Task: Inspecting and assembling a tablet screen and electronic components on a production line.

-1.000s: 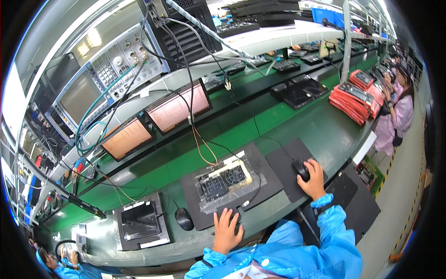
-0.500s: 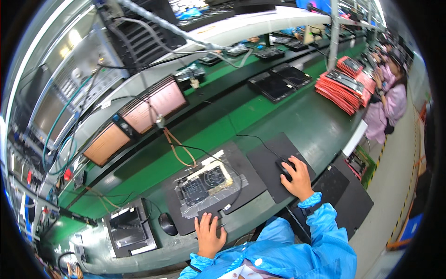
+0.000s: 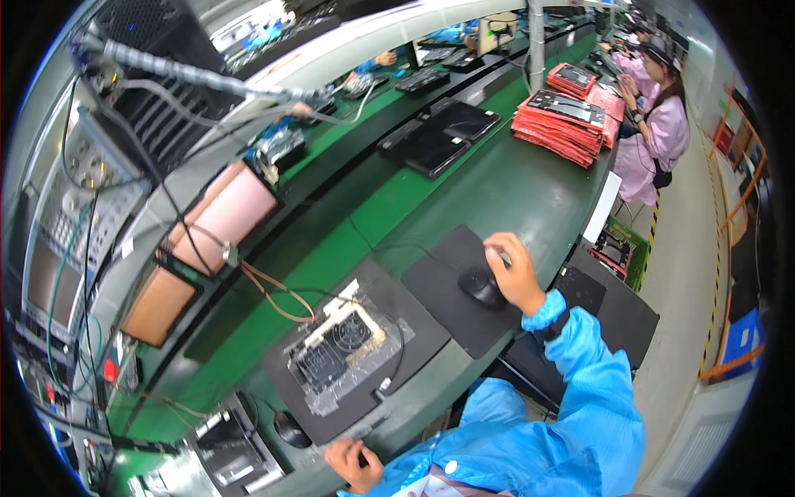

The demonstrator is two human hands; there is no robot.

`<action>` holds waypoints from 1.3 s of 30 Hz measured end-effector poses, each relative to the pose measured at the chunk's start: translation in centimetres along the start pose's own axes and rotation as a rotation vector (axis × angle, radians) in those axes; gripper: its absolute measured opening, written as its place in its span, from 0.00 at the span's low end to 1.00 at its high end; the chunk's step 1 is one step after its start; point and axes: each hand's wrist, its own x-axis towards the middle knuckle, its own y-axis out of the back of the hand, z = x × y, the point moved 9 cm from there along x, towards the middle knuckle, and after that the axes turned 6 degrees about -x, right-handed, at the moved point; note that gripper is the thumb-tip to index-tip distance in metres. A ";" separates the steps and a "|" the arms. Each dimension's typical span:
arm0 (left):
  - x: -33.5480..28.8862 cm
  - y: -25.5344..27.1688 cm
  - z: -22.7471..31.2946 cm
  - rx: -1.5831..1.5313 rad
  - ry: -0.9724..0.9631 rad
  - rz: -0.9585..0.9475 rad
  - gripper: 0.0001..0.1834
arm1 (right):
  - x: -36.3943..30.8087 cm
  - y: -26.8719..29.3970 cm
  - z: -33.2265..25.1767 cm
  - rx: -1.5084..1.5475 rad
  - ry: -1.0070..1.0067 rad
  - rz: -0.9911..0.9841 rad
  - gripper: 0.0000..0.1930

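Note:
My right hand [image 3: 517, 273] is lifted beside a black computer mouse [image 3: 481, 287], its fingers bent and apart with nothing in them. The mouse lies on a dark mouse pad [image 3: 439, 291]. My left hand [image 3: 354, 465] is at the bench's near edge, fingers curled with a gap showing between them and the thumb; I see nothing in it. Just beyond it lies a black board [image 3: 426, 348] bearing a taped-down fixture [image 3: 339, 346] with a white frame and dark parts. A cable end [image 3: 384, 385] rests on the board.
A second black mouse [image 3: 291, 429] and a dark device [image 3: 236, 451] lie at left. Black panels [image 3: 439, 137] sit on the green bench [image 3: 530, 195]. Red-wrapped pieces [image 3: 559, 128] are stacked at far right, near a person in pink [image 3: 658, 124]. Cables hang at left.
My right hand has come off the mouse and now hovers beside it. My left hand has drawn back from the board's edge and its fingers have curled. The view has shifted.

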 end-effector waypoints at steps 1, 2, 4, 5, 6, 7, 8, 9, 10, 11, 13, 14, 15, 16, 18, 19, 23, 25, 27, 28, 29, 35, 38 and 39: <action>1.0 0.7 1.0 0.066 -0.168 0.168 0.02 | 2.3 -1.6 2.8 0.100 -0.104 -0.026 0.16; -0.5 -0.1 -0.5 0.029 -0.124 0.120 0.13 | 4.7 -3.5 6.2 0.202 -0.204 -0.053 0.18; -0.3 -0.3 -0.3 0.027 -0.093 0.097 0.12 | 9.0 -7.5 10.8 0.429 -0.598 -0.220 0.28; 0.4 0.1 0.7 0.013 -0.116 0.091 0.12 | 10.7 -9.0 13.3 0.510 -0.757 -0.199 0.31; 1.0 0.3 1.2 0.004 -0.136 0.087 0.12 | 12.3 -10.9 15.9 0.596 -0.913 -0.185 0.35; 0.7 0.2 0.2 0.003 -0.149 0.089 0.12 | 14.1 -12.3 18.6 0.689 -1.032 -0.115 0.37; -0.6 -0.4 -1.3 -0.025 -0.177 0.037 0.12 | 15.5 -13.7 20.3 0.781 -1.151 -0.052 0.40; -1.4 -0.9 -2.2 -0.044 -0.194 -0.014 0.12 | 16.8 -14.8 19.9 0.754 -1.163 -0.043 0.39; -1.1 -0.8 -2.2 -0.039 -0.190 -0.017 0.12 | 17.6 -15.5 19.5 0.758 -1.165 -0.038 0.43; -0.9 -0.5 -2.0 -0.031 -0.180 0.004 0.12 | 18.6 -16.7 19.5 0.718 -1.160 -0.062 0.43; 0.1 0.4 -0.8 0.017 -0.147 0.030 0.12 | 20.4 -19.6 19.1 0.652 -1.131 -0.136 0.42; -1.1 0.7 -1.8 0.032 -0.137 0.026 0.12 | 21.1 -21.4 18.4 0.618 -1.097 -0.169 0.42; -2.6 -0.6 -3.9 -0.033 -0.137 -0.054 0.11 | 20.3 -21.6 26.6 0.602 -1.105 -0.123 0.42; -2.9 -2.7 -5.3 -0.141 -0.157 -0.150 0.10 | 24.4 -17.7 33.6 0.294 -0.888 -0.196 0.37; -3.3 -3.2 -6.7 -0.146 -0.106 -0.171 0.10 | 25.0 -21.9 33.7 0.167 -0.728 -0.260 0.32; -3.1 -3.2 -6.8 -0.154 -0.106 -0.174 0.10 | 25.2 -22.0 34.0 0.123 -0.762 -0.182 0.29; -2.2 -3.8 -7.8 -0.181 -0.109 -0.190 0.10 | 25.1 -24.3 30.3 0.121 -0.769 -0.170 0.25; -2.5 -3.7 -7.6 -0.195 -0.099 -0.200 0.09 | 25.0 -24.1 26.9 0.163 -0.853 -0.129 0.26; -2.4 -4.1 -6.8 -0.234 -0.097 -0.219 0.09 | 24.8 -20.7 27.7 0.042 -0.869 -0.090 0.26; -2.3 -3.9 -6.6 -0.220 -0.083 -0.209 0.09 | 24.4 -20.9 25.2 0.080 -0.952 -0.051 0.26; -2.0 -3.9 -6.4 -0.221 -0.079 -0.203 0.09 | 24.1 -20.5 24.3 0.077 -0.955 -0.050 0.26; -1.1 -1.9 -4.4 -0.160 -0.020 -0.141 0.08 | 23.2 -20.3 21.2 0.164 -0.922 -0.148 0.32; -0.1 -1.9 -3.4 -0.135 -0.004 -0.098 0.08 | 22.7 -20.6 21.1 0.069 -0.952 -0.242 0.37; 0.1 -1.8 -3.0 -0.124 0.001 -0.086 0.08 | 22.5 -21.2 20.6 0.075 -0.949 -0.251 0.37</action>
